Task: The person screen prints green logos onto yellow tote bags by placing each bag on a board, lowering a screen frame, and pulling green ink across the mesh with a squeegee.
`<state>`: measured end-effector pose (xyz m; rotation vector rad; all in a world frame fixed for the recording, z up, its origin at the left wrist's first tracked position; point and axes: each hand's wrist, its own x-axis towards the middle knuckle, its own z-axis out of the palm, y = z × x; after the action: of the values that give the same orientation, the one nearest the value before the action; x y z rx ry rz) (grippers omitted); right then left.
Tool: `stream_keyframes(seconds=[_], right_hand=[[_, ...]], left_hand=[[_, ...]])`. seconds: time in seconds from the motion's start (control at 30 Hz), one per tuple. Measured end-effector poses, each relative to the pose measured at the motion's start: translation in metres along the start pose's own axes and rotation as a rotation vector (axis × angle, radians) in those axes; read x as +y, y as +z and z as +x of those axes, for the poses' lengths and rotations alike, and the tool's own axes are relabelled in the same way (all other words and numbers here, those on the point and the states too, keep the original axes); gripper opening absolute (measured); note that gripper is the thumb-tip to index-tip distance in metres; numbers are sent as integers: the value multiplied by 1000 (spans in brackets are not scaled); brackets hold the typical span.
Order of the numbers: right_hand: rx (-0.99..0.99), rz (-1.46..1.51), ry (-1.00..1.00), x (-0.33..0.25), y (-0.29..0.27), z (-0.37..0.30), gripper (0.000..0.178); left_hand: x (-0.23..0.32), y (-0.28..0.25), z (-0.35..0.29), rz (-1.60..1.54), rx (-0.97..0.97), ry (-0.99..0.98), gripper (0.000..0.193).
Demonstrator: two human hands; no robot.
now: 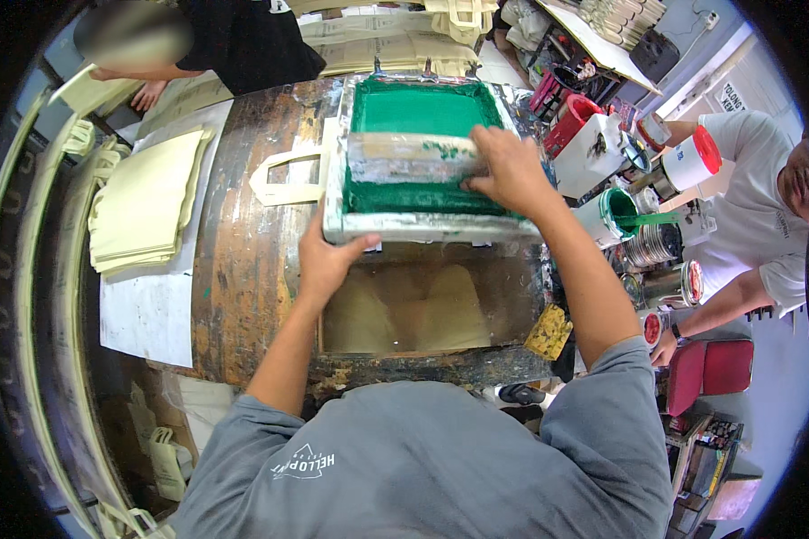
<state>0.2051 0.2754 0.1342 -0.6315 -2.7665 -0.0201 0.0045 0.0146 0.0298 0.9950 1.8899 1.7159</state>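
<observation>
A screen printing frame [333, 202] with green ink on its mesh lies on the stained wooden table. Its near left corner is in my left hand [326, 260], the thumb along the front edge and the other fingers partly hidden. My right hand [512, 175] is closed round the right end of a wide squeegee [413, 160], which spans the mesh crosswise and looks slightly blurred. Green ink [422, 108] covers the mesh beyond the squeegee, with a darker band on the near side. A cream bag's handle [283, 177] sticks out from under the frame's left side.
A stack of cream cloth bags [148, 202] lies on the left. Nearer me is a glass panel [404, 305] in the table, a yellow sponge [548, 332] beside it. Ink cans, including a green one [607, 216], crowd the right. One person stands far left, another at right.
</observation>
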Motion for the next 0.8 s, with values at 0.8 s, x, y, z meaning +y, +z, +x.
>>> stream_keyframes(seconds=[0.8], right_hand=[[145,-203,116,23,115,59,47]], left_hand=[[-60,-5,-24,625,18,244,123]])
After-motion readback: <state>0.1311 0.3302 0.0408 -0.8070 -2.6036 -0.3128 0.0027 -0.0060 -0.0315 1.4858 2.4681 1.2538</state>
